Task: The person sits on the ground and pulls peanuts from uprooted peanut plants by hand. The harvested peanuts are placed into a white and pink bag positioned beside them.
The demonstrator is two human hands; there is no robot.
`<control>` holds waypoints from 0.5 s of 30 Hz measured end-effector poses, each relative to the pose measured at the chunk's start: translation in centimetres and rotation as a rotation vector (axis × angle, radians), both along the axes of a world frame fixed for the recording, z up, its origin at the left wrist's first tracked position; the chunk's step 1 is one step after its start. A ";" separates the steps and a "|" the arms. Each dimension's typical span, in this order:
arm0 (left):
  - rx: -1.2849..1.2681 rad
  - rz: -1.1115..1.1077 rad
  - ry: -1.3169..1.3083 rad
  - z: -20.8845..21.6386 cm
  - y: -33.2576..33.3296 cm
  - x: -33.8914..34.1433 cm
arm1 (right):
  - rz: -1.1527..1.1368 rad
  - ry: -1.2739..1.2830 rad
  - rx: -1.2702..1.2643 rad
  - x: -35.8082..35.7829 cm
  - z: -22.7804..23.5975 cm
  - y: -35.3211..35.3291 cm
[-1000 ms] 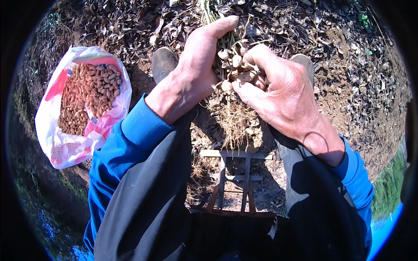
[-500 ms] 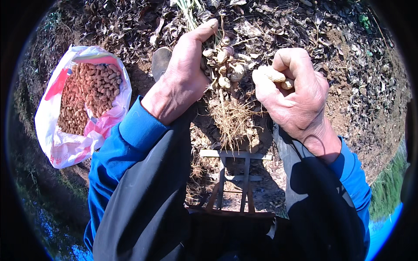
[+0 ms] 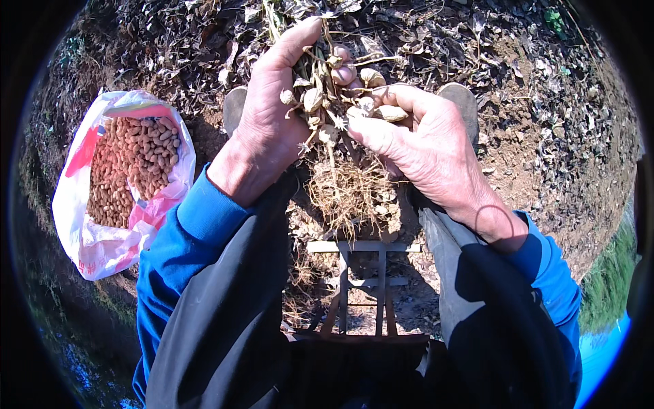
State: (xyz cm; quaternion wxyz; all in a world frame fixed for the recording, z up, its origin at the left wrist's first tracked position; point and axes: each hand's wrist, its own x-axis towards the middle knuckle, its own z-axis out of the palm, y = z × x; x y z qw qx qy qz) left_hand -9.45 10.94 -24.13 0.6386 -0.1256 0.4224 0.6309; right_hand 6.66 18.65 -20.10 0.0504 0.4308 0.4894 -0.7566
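Observation:
My left hand is wrapped round the stems of a pulled-up peanut plant, thumb pointing away from me. Pale pods cluster beside its palm, and tangled, straw-coloured roots hang nearest my lap. From the right, my right hand reaches into the cluster, thumb and fingers pinched at the pods. A peanut pod shows between its fingers; whether others lie deeper in that hand is hidden.
A white and pink plastic bag stands open at the left, holding many loose peanuts. Between my legs is a metal frame. My shoe tips rest on soil strewn with dry leaves.
My right hand, which was apart from the plant with pods in its grip, has moved left onto the pod cluster. The left hand and plant have shifted slightly left.

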 end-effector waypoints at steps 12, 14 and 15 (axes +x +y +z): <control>0.003 0.005 0.000 0.5 0.6 0.8 | -0.050 0.124 0.150 0.3 -0.1 -0.4; -0.007 0.022 -0.170 -0.3 0.5 0.2 | -0.149 0.172 0.060 0.5 -0.3 -0.4; 0.062 -0.007 -0.183 -0.1 0.2 0.0 | -0.165 0.200 0.040 0.3 -0.2 -0.4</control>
